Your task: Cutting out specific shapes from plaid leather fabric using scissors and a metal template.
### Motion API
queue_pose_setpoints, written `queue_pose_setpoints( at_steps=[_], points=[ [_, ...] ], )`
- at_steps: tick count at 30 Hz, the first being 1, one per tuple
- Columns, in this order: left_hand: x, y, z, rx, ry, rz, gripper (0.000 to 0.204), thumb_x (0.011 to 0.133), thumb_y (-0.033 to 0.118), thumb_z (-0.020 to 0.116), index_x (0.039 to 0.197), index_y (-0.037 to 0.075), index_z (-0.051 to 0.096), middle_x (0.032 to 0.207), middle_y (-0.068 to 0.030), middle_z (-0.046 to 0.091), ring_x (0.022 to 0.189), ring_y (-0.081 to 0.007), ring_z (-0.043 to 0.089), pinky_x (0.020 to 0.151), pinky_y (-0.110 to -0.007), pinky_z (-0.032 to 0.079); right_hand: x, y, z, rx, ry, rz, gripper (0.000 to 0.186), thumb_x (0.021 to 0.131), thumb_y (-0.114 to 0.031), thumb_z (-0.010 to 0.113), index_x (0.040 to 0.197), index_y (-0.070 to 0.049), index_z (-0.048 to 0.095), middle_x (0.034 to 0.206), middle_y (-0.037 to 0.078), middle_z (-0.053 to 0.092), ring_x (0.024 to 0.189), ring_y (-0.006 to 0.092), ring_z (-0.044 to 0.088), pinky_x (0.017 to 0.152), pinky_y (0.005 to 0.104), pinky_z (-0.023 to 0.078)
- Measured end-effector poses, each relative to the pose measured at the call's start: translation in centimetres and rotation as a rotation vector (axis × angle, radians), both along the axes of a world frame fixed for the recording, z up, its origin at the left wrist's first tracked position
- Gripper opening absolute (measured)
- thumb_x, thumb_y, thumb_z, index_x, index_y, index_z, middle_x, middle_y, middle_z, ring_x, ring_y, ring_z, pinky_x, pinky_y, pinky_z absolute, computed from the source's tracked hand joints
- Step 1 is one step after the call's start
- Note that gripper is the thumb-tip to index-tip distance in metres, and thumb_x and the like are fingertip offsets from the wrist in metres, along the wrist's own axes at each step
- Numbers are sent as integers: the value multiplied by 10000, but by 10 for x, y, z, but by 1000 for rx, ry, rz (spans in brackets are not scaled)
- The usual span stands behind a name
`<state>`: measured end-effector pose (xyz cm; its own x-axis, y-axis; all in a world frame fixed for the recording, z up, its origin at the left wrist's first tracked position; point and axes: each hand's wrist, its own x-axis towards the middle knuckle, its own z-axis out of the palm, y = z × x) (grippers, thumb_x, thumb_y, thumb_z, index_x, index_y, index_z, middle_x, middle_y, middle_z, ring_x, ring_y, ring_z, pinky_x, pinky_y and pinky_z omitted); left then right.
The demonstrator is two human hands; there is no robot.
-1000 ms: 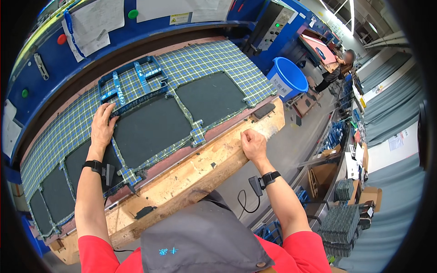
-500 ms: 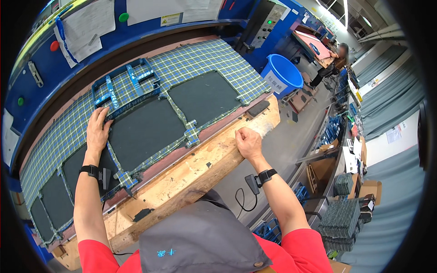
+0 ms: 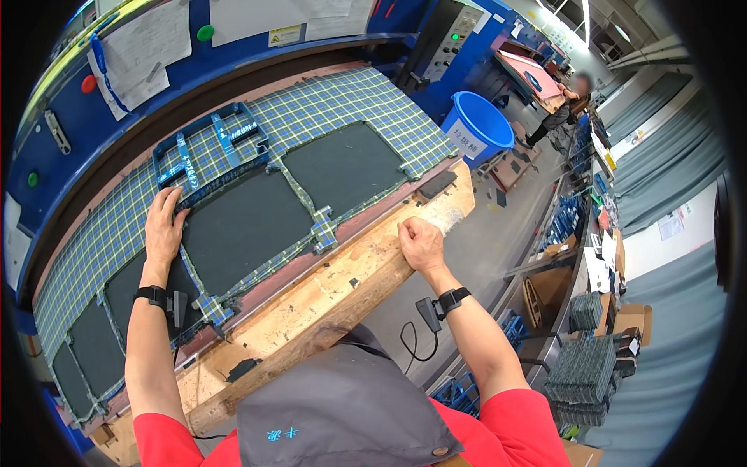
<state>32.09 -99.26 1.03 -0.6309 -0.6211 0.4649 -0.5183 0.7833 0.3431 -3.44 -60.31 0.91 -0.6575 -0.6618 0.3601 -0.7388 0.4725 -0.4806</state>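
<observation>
the left hand (image 3: 162, 227) lies flat, fingers spread, left of centre in the frame, pressing on the plaid fabric (image 3: 327, 101) at the corner of a dark cut-out panel (image 3: 245, 226), just below the blue metal frame (image 3: 208, 148). it grips nothing. the right hand (image 3: 420, 243), at centre, is curled into a loose fist resting on the wooden table edge (image 3: 327, 300), holding nothing visible. a blue bucket (image 3: 478, 128) stands at upper right.

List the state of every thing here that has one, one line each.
Left hand: open, flat on the plaid fabric.
Right hand: fisted on the wooden table edge.
Blue frame: lying flat on the fabric.
Blue bucket: upright, open-topped.
</observation>
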Motion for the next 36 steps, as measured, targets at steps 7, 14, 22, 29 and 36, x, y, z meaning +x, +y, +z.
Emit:
queue_pose_setpoints(
  at_steps=[7, 14, 22, 29, 36],
  points=[
    [1, 0, -1, -16, 6, 3, 459, 885, 79, 718, 1327, 96, 597, 1314, -102, 593, 1218, -350, 579, 1025, -441, 489, 1, 0, 3, 9, -135, -63, 605, 905, -144, 645, 1440, 65, 456, 757, 141, 692, 710, 332, 693, 689, 449, 536],
    [0, 0, 0, -9, 16, -9, 467, 879, 68, 722, 1328, 91, 596, 1310, -106, 598, 1207, -352, 590, 1022, -440, 494, -3, 3, -6, -6, -76, -53, 732, 912, -121, 632, 1535, 88, 312, 806, 114, 719, 677, 258, 698, 693, 370, 559],
    [1, -1, 0, -10, 8, 2, 459, 892, 86, 714, 1336, 95, 598, 1323, -111, 596, 1226, -354, 580, 1032, -440, 489, 0, 1, 1, 9, -118, -76, 768, 898, -127, 627, 1538, 107, 273, 862, 114, 727, 713, 291, 699, 715, 418, 551],
    [1, 0, 0, 1, 6, -2, 458, 894, 89, 712, 1338, 96, 598, 1333, -109, 591, 1233, -354, 575, 1040, -439, 484, 1, 3, -1, -6, -115, -74, 766, 900, -129, 625, 1543, 96, 276, 881, 113, 729, 712, 283, 697, 717, 406, 552],
    [3, 3, 2, -2, 7, -2, 461, 885, 73, 717, 1330, 94, 599, 1314, -110, 594, 1219, -356, 579, 1028, -442, 488, 4, 3, 2, -5, -114, -72, 745, 900, -117, 621, 1542, 80, 298, 871, 102, 729, 686, 254, 688, 698, 386, 550]
  ],
)
